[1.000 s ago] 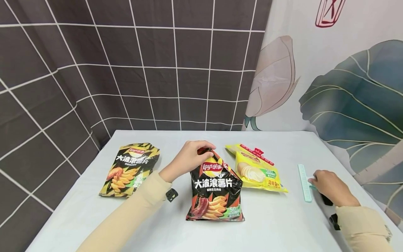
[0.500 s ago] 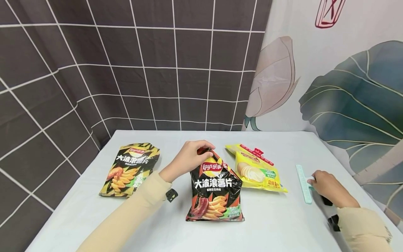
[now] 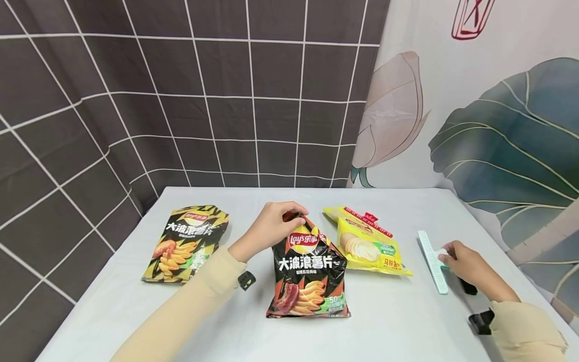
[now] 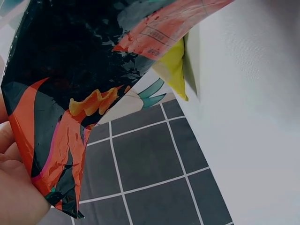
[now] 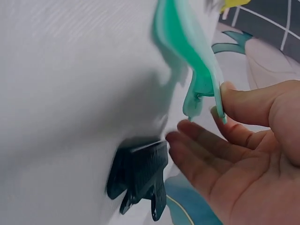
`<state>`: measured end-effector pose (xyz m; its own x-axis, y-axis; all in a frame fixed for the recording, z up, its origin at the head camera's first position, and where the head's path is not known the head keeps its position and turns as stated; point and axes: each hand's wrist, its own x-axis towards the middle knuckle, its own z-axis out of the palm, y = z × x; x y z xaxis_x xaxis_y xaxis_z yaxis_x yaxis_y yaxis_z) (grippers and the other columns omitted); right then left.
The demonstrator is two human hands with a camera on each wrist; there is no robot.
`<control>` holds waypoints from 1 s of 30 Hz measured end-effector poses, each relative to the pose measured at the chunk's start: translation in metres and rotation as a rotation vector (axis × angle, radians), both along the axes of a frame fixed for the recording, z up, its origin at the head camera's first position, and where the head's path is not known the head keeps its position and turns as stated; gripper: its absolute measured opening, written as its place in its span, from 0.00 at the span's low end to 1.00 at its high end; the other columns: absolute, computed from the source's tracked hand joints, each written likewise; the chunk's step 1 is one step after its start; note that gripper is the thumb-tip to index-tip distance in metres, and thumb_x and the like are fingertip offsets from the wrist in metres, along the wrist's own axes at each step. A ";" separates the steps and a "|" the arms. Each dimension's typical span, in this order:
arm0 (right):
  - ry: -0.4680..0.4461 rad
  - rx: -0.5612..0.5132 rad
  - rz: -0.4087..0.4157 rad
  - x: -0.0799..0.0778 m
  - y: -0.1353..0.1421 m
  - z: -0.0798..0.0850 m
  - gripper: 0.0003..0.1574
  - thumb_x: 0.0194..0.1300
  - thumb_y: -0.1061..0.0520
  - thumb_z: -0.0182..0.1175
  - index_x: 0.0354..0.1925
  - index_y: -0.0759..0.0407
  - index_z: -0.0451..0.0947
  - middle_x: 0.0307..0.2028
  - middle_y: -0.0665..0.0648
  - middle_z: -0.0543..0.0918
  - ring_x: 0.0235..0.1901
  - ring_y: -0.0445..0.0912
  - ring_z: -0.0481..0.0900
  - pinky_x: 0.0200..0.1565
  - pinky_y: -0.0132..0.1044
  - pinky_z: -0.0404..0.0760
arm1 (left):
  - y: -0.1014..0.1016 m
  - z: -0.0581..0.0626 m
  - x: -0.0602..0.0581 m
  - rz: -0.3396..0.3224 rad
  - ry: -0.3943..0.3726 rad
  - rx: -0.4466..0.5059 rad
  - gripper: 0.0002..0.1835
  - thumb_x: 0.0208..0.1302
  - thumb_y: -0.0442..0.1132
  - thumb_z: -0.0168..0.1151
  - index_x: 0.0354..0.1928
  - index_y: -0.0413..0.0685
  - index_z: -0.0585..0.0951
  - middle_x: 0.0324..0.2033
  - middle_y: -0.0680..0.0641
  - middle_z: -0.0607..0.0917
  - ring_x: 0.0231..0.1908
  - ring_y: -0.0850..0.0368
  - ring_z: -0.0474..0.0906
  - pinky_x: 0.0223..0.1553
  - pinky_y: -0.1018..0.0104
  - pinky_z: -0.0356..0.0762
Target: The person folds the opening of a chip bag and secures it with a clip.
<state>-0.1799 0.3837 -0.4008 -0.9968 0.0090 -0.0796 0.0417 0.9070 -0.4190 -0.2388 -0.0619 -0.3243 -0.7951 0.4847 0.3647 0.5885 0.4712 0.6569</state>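
My left hand [image 3: 269, 226] grips the top corner of a black and red chip bag [image 3: 309, 274] that stands near the middle of the table. In the left wrist view the bag [image 4: 70, 61] shows its folded, creased upper end between fingers and palm. Over at the right, my right hand [image 3: 472, 269] pinches the short tab of a mint-green bag clip [image 3: 432, 261] between thumb and index finger. The other fingers extend beside it in the right wrist view. Close below those fingertips lies a black clip [image 5: 138, 171] on the white table.
Behind the held bag lies a yellow chip bag [image 3: 373, 249] with a red clip [image 3: 368, 219] across its top. A black and gold chip bag [image 3: 185, 244] lies at the left. Dark checked cloth [image 3: 226, 120] hangs behind the table.
My right hand has shifted slightly left, and the mint-green clip has swung to a more slanted angle with its far end leftward. My left hand and the black and red bag stay in place.
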 end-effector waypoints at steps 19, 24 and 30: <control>-0.004 -0.257 0.013 0.001 -0.009 0.014 0.36 0.74 0.50 0.50 0.62 0.81 0.57 0.50 0.77 0.71 0.45 0.58 0.77 0.41 0.41 0.84 | 0.001 0.003 0.004 0.017 -0.015 0.012 0.09 0.62 0.36 0.64 0.44 0.48 0.85 0.41 0.49 0.87 0.36 0.62 0.79 0.37 0.70 0.77; 0.016 -0.232 0.055 0.001 -0.020 0.028 0.38 0.74 0.48 0.48 0.65 0.79 0.57 0.57 0.82 0.68 0.51 0.68 0.76 0.44 0.44 0.83 | 0.001 0.004 0.005 0.018 -0.013 0.004 0.09 0.63 0.36 0.64 0.44 0.48 0.85 0.41 0.49 0.87 0.35 0.62 0.79 0.36 0.71 0.76; 0.038 -0.256 0.057 -0.003 -0.035 0.043 0.38 0.73 0.47 0.50 0.66 0.76 0.59 0.60 0.81 0.67 0.53 0.67 0.76 0.45 0.44 0.83 | 0.001 0.005 0.007 0.014 -0.012 0.003 0.09 0.63 0.36 0.64 0.44 0.48 0.85 0.41 0.49 0.87 0.36 0.61 0.79 0.36 0.71 0.76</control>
